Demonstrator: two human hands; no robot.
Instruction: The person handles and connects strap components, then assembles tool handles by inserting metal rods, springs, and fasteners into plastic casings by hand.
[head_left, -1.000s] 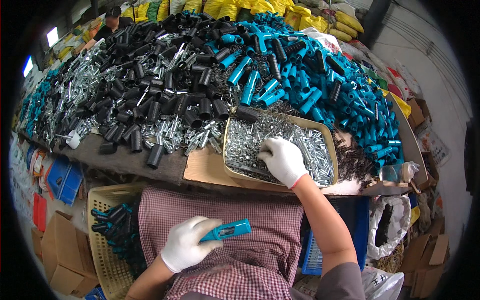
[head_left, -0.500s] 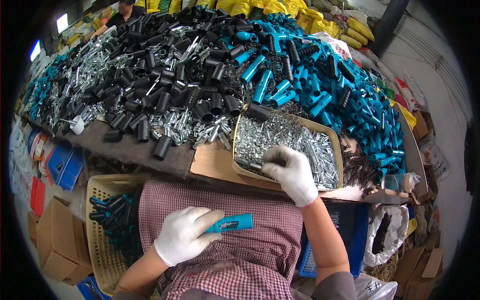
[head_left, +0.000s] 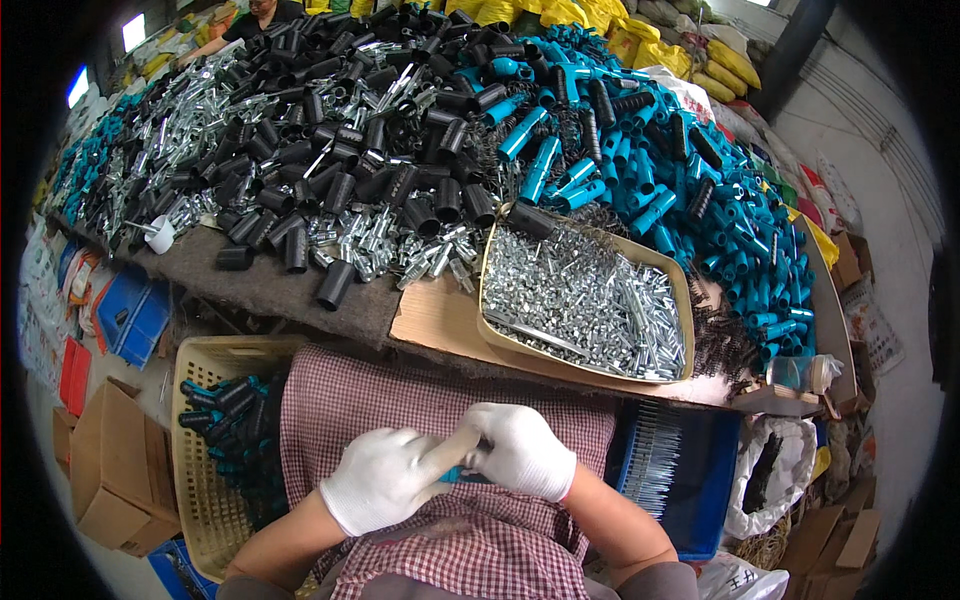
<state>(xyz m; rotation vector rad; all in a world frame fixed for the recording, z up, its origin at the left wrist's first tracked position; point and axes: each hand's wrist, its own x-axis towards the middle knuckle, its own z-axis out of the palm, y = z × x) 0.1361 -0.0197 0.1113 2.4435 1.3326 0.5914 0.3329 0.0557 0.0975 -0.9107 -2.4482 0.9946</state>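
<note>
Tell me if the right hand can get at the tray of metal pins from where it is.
Probably yes. The right hand is at the lap, against the left hand and a teal handle, and the tray of metal pins lies open just ahead of it with nothing between.

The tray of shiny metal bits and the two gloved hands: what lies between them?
In the head view, between the tray and the left hand and right hand lie the table's cardboard-covered edge and the checked apron over the lap.
</note>
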